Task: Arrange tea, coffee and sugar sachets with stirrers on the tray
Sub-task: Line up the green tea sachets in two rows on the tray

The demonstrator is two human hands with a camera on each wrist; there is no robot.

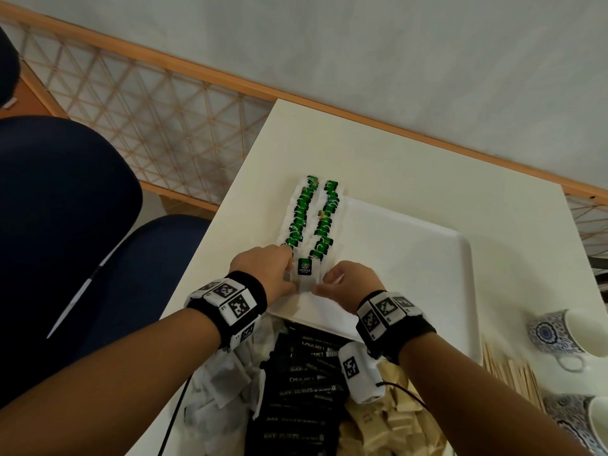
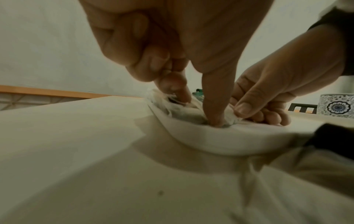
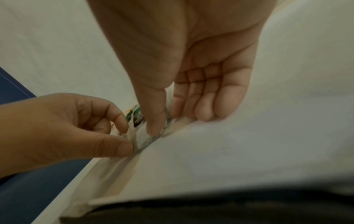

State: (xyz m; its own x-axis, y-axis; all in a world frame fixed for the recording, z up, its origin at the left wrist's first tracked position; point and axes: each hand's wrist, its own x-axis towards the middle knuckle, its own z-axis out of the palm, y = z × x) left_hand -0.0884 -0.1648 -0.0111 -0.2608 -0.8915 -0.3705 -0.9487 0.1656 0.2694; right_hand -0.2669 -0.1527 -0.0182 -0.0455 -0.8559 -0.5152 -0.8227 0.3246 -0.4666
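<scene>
At the near left corner of the white tray (image 1: 411, 258), both my hands met over one tea bag (image 1: 304, 274), the closest of the lot, with its green-and-black tag facing up. My left hand (image 1: 263, 271) pinched the bag's left edge between thumb and curled forefinger; the left wrist view showed the thumb pressed down into the white paper just inside the tray rim. My right hand (image 1: 348, 281) held the right edge, thumb against the paper, the other fingers bent down and resting on the tray floor, as the right wrist view showed. The bag lay on the tray, touching the tail end of the right-hand row.

Two rows of green-tagged tea bags (image 1: 312, 215) ran away from me along the tray's left side, overlapping like shingles, roughly parallel, with a narrow gap between them. Whether the left row sat wholly inside the rim I could not tell.

Near me, below the tray, lay the supply heaps: loose white tea bags (image 1: 223, 383) at left, black coffee sachets (image 1: 302, 383) in the middle, tan sugar sachets (image 1: 388, 419) at right. Wooden stirrers (image 1: 513, 373) lay in a bundle on the table (image 1: 427, 166) just right of the tray's near corner. Two patterned blue-and-white cups (image 1: 566, 337) stood at the far right. Dark blue chairs (image 1: 65, 225) sat off the table's left edge.
</scene>
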